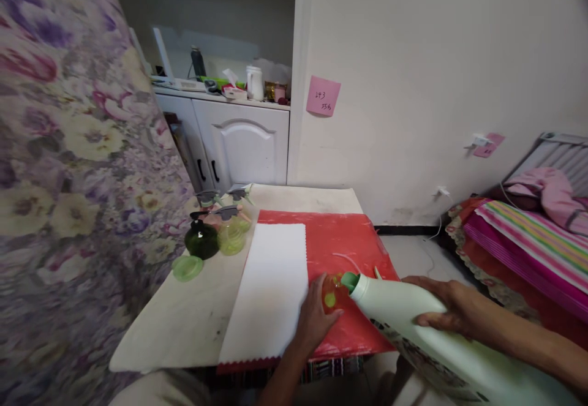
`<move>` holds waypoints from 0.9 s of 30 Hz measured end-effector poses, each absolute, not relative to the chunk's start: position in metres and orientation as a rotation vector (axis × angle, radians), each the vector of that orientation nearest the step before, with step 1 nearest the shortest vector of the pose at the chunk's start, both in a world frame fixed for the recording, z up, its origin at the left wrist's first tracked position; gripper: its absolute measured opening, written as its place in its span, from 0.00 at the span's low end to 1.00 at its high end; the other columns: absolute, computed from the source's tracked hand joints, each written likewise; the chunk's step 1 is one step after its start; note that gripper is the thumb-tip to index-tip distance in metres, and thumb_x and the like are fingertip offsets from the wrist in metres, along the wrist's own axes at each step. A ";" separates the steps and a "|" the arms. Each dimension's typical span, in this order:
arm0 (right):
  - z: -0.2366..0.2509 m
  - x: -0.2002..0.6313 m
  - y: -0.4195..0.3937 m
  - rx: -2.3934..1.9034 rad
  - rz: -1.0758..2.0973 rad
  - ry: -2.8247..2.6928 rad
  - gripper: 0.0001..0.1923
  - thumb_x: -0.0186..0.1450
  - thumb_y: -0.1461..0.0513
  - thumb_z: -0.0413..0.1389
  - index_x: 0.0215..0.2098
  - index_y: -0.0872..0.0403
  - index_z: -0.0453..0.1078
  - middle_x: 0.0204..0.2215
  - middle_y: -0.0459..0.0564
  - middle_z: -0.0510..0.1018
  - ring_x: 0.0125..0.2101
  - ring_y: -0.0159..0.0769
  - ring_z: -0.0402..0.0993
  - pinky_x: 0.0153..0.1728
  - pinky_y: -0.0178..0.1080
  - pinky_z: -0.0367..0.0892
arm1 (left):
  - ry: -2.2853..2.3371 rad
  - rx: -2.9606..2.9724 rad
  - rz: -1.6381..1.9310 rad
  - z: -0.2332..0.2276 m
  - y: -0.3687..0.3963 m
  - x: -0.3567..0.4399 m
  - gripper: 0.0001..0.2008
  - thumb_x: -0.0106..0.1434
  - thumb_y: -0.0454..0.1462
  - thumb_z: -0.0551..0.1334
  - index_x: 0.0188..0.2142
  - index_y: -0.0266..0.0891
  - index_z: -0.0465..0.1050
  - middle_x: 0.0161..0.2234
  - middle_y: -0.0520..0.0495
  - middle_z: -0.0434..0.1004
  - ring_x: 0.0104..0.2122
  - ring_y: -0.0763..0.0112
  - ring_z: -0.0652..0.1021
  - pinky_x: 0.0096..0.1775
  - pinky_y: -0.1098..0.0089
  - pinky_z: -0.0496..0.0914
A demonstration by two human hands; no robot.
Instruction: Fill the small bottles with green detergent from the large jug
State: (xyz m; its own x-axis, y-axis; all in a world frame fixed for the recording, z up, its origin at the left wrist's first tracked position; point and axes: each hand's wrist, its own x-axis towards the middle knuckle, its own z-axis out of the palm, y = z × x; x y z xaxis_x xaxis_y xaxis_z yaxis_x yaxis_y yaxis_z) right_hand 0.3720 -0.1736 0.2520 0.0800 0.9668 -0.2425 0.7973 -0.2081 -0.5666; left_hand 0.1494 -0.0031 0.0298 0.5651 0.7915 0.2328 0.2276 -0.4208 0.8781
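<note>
My right hand (441, 308) grips a large pale-green detergent bottle (413, 326), tilted so its green neck points left and down. Its mouth meets the top of a small clear orange bottle (331, 293) that stands on a red plastic sheet (340, 240). My left hand (313, 317) wraps around that small bottle from the left. A thin white tube (348, 260) lies on the red sheet just beyond it. A white cloth (271, 289) covers the table left of my left hand.
Several small spray bottles (220, 225), one dark green (201, 239), stand at the table's (184, 320) left edge with a green lid (187, 267) beside them. A floral curtain (68, 179) hangs at left. White cabinets (239, 142) stand behind; a bed (528, 240) at right.
</note>
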 end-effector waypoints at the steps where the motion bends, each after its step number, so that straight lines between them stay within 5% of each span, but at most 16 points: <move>1: 0.251 0.371 -0.175 -2.071 0.840 -1.751 0.31 0.58 0.49 0.59 0.58 0.44 0.64 0.43 0.48 0.81 0.39 0.48 0.78 0.39 0.38 0.71 | 0.820 1.938 0.833 0.029 -0.003 0.149 0.44 0.48 0.35 0.68 0.63 0.42 0.52 0.61 0.44 0.61 0.60 0.59 0.63 0.61 0.60 0.57; 17: 0.239 0.349 -0.197 -1.912 0.657 -1.340 0.29 0.54 0.51 0.62 0.54 0.46 0.70 0.49 0.48 0.78 0.45 0.48 0.76 0.41 0.36 0.73 | 0.860 1.929 0.803 0.032 -0.003 0.147 0.46 0.47 0.35 0.67 0.64 0.39 0.49 0.64 0.43 0.56 0.62 0.59 0.60 0.62 0.61 0.54; 21: 0.226 0.349 -0.210 -1.979 0.519 -1.103 0.33 0.51 0.49 0.63 0.55 0.47 0.68 0.48 0.50 0.78 0.32 0.44 0.78 0.17 0.31 0.70 | 0.839 1.894 0.797 0.032 -0.001 0.146 0.48 0.46 0.35 0.68 0.64 0.41 0.48 0.65 0.43 0.55 0.63 0.58 0.59 0.63 0.61 0.53; 27: 0.207 0.346 -0.221 -1.883 0.348 -0.953 0.33 0.51 0.50 0.63 0.55 0.46 0.67 0.43 0.47 0.79 0.17 0.29 0.68 0.17 0.31 0.68 | 0.808 1.705 0.822 0.038 0.004 0.142 0.38 0.53 0.42 0.65 0.62 0.39 0.54 0.63 0.40 0.57 0.63 0.58 0.59 0.63 0.59 0.53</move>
State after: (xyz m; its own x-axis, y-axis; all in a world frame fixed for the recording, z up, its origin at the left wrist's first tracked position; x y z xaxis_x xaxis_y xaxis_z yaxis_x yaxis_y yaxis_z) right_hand 0.3458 -0.2214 0.2066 0.6540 0.7404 0.1552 0.4658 -0.2324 -0.8538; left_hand 0.1424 0.0036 0.0376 0.5394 0.8305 0.1389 0.1243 -0.2416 0.9624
